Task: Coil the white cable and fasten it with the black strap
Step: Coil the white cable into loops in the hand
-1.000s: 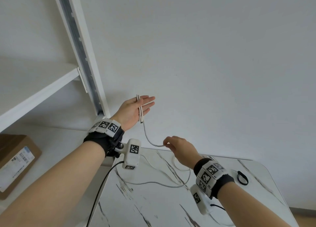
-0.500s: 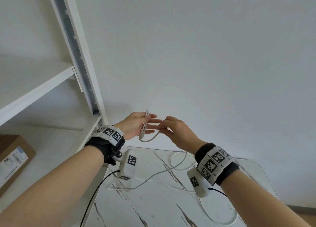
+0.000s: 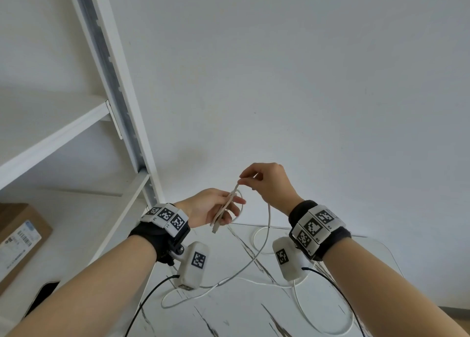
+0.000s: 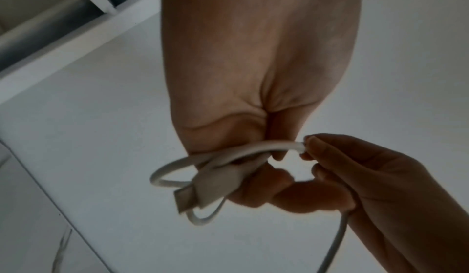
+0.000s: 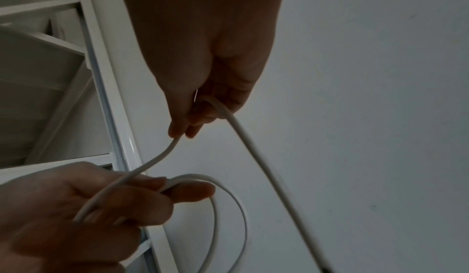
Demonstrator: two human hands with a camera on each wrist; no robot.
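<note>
Cardboard box (image 3: 19, 237) sits at far left on the lower board of the white shelving unit (image 3: 112, 87), its printed label facing up.

Compared with half a second ago, the hands have separated: the right hand has risen above the left and drawn a short run of cable upward between them. One second ago the left hand was flat with the cable lying across straight fingers; its fingers are now curled over the strands.

Left hand (image 3: 207, 207): fingers and thumb are closed around the gathered loops of the white cable (image 3: 264, 237). The wrist view shows the flat connector (image 4: 200, 189) projecting below the fingers (image 4: 256, 185), with one small loop hanging beside it.

Right hand (image 3: 269, 184): thumb and forefinger pinch the cable just above the left hand; the remaining fingers are loosely curled. From the pinch, the cable drops past the right wrist.

Remaining cable length lies in slack curves on the marble-pattern table (image 3: 229, 311), passing under both wrist cameras. The black strap cannot be located in any current view.
</note>
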